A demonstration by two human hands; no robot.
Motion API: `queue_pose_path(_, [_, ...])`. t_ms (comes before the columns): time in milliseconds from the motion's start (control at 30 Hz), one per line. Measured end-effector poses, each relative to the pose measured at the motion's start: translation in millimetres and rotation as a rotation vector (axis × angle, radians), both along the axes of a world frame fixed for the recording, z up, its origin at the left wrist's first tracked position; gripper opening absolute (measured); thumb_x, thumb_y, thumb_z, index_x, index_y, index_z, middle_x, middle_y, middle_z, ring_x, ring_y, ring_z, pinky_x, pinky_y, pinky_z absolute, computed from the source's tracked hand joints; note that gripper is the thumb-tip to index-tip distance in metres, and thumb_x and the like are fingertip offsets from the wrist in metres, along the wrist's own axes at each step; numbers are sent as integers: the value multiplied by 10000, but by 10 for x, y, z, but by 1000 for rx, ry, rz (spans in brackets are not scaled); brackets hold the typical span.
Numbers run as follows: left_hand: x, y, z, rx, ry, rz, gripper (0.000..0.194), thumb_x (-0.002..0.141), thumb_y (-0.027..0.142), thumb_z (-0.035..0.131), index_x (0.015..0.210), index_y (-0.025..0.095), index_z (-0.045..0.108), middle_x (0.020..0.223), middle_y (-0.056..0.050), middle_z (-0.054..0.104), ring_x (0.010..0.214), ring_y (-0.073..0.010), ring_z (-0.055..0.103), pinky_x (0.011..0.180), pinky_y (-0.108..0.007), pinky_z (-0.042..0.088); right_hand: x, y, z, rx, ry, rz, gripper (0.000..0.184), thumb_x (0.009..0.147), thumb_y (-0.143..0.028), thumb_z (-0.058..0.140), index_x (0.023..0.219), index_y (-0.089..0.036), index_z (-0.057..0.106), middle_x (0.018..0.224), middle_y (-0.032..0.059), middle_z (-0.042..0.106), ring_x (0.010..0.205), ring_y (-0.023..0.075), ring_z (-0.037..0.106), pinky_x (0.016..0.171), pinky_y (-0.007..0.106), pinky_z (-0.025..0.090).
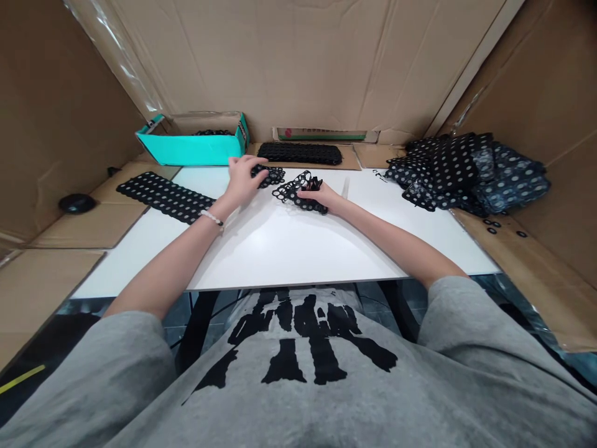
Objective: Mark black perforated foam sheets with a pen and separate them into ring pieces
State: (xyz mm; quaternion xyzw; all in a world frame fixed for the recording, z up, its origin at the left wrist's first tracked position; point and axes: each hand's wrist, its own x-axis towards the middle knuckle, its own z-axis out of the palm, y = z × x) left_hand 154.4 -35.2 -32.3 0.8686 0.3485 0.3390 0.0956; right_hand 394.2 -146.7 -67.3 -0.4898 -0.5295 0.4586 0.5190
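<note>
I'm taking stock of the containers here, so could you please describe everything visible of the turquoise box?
The turquoise box looks like cardboard, turquoise outside and brown inside, with dark markings at its ends. Long, upright and open-topped, it holds some black pieces; its floor is hidden. It stands at the back left of the white table. The left hand is by its right corner; whether they touch is unclear.

Smooth, faintly glossy white desk (289,249) — brown walls (280,62) of matt cardboard, shiny clear tape (119,46) at one corner — and soft, matt grey cloth shirt (298,404).
</note>
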Motion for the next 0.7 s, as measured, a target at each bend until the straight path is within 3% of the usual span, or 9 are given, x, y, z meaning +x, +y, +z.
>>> queue_pose_path(100, [257, -390, 58, 11, 116, -158, 332, 880, 447, 698, 1102, 208, 761, 1112, -72, 747, 1147, -303, 541, 1035, -457, 336, -20, -2, 4, 32, -5, -17, 472, 518, -436, 924, 834, -146, 726, 833, 41, 756, 848, 204, 671, 886, 381, 535])
queue_pose_path(200, [380, -610, 73, -25, 159, -161, 337, 782, 431, 758, 1019, 193, 780, 1003, -80, 773, 1056, -315, 593, 951, -437, 407, -25, -21, 22, 55, 6, 30, 462, 539, -454, 912, 841, -149, 741, 835, 40, 755, 843, 202, 663, 853, 363, 531])
queue_pose_path(333, [371, -581, 49, -168, 109, -146, 288, 794, 383, 694, 965, 175, 799, 967, -76, 787, 932, -272, 661, 864, -370, 471, -1, -34, 29, 47, 26, 83, 449, 534, -457, 912, 807, -161, 715, 799, 12, 724, 789, 172, 632, 810, 338, 519])
queue_pose_path(433, [352, -531, 29, -234, 65, -148, 328, 802, 333, 656, 1057, 166, 778, 1017, -78, 784, 940, -261, 686, 839, -337, 488, 12, -17, 6, 35, 6, 42, 447, 516, -438, 927, 753, -165, 665, 753, -11, 684, 781, 162, 618, 821, 335, 506])
queue_pose_path(567, [353, -547, 28, -131, 35, -144, 386, 787, 318, 669, 1134, 157, 713, 1016, -88, 752, 952, -255, 665, 899, -359, 479, 5, 0, -21, 18, 33, 5, 461, 513, -444, 930, 755, -176, 642, 755, -23, 677, 780, 156, 619, 843, 339, 501])
queue_pose_path(700, [348, -544, 66, -65, 60, -132, 334, 707, 420, 777, 914, 163, 727, 939, -88, 719, 900, -246, 626, 873, -354, 466, -20, -7, -19, 8, 83, -9, 471, 491, -422, 933, 766, -181, 637, 775, -15, 702, 790, 162, 640, 865, 350, 509])
